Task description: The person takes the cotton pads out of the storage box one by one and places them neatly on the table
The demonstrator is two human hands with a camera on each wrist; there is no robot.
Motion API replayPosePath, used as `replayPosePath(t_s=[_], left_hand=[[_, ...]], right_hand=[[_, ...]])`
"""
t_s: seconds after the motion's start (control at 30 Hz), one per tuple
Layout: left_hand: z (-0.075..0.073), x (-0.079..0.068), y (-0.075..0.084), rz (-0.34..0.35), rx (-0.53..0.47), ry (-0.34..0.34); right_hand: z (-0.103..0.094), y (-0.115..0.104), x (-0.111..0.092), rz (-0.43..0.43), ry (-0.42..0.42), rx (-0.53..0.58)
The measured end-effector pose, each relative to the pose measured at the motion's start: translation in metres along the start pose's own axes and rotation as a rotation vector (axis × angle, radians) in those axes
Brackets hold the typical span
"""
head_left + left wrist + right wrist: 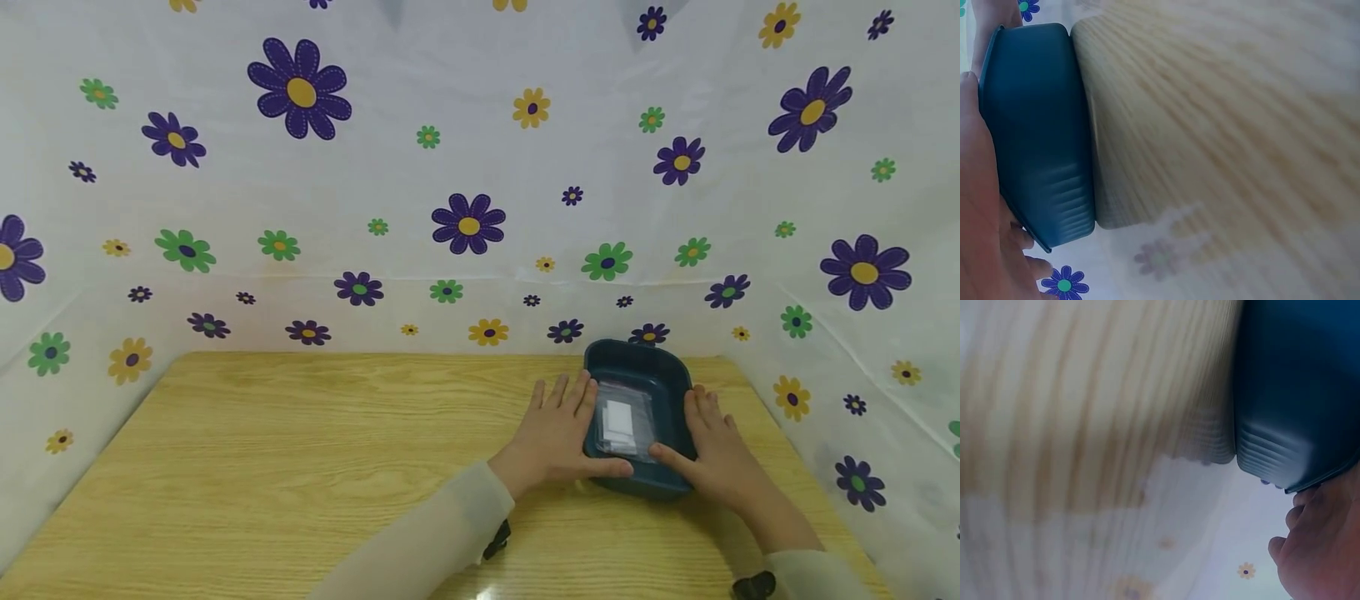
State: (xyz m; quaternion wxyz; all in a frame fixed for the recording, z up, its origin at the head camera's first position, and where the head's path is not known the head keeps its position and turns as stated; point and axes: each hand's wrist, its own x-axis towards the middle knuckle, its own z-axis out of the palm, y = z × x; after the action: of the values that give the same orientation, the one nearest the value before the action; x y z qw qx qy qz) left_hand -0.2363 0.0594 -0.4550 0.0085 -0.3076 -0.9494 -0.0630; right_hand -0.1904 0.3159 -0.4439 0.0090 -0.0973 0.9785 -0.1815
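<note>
A dark teal plastic bin (639,360) stands on the table's right part, its base on the tabletop. Inside lies a clear plastic packet (643,417) with white rectangular pieces (619,419) in it. My left hand (558,429) rests on the bin's left side, fingers straight and spread, thumb lying across the near rim. On the opposite side my right hand (716,450) touches the rim, its thumb reaching over the near corner. Both wrist views show the bin's outer wall (1038,125), ribbed at one corner, with fingertips (1277,549) beyond the rim.
The wood-grain table (300,450) stretches away to the left of the bin. White cloth (375,175) printed with flowers hangs behind it and along both sides. The bin stands close to the table's right and back edges.
</note>
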Motion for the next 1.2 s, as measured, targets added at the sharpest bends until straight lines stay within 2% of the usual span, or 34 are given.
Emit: replayPosePath(t_s=[0.23,0.47,0.8,1.2], left_hand=[[0.004,-0.003,-0.007,-0.016,0.013,0.01],[0.004,-0.01,-0.019,-0.001,0.052,0.044],[0.002,-0.024,-0.029,0.022,0.019,0.039],[-0.001,-0.044,-0.041,0.044,0.067,0.063]], right_hand=[[0.005,-0.011,-0.003,0.002,0.021,0.031],[0.01,-0.022,0.0,-0.019,0.031,0.049],[0.014,-0.03,0.0,-0.03,-0.018,0.062],[0.019,-0.043,-0.002,-0.08,-0.034,0.066]])
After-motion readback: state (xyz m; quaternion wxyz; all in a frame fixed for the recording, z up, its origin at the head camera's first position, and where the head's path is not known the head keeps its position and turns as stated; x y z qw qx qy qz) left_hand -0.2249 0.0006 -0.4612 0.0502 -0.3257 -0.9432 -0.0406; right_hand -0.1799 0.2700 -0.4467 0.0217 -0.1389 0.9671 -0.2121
